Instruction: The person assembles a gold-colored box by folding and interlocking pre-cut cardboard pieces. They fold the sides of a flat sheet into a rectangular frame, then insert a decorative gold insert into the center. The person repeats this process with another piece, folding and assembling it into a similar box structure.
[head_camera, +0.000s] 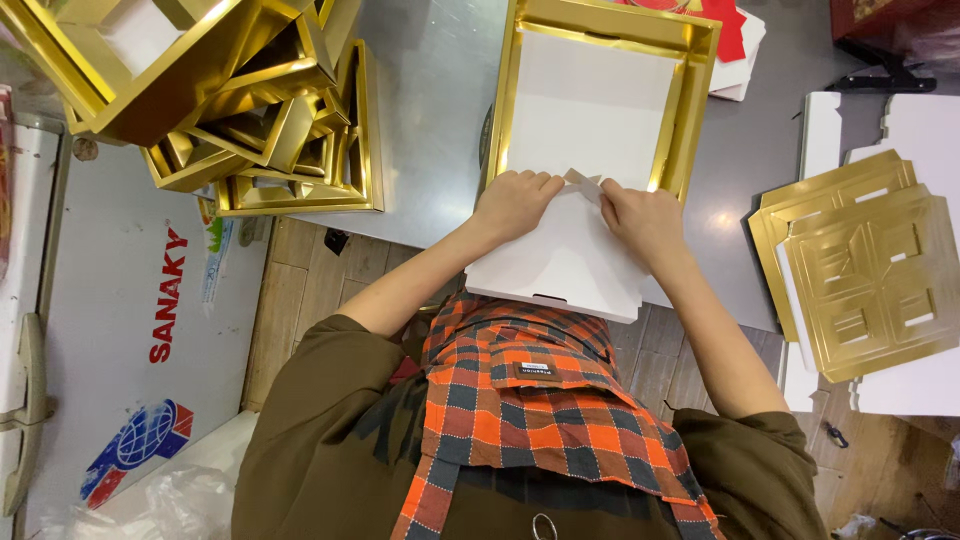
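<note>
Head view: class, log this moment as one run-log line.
left hand: pressing white card sheet | right hand: folding its top flap | gold tray: behind sheet | flat gold inserts: stacked right

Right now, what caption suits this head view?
Both hands, left hand and right hand, fold white card beside a gold tray.

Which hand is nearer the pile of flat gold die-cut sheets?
Right. The right hand presses the white card on the side toward the gold sheets; the left hand sits farther away across the card.
</note>
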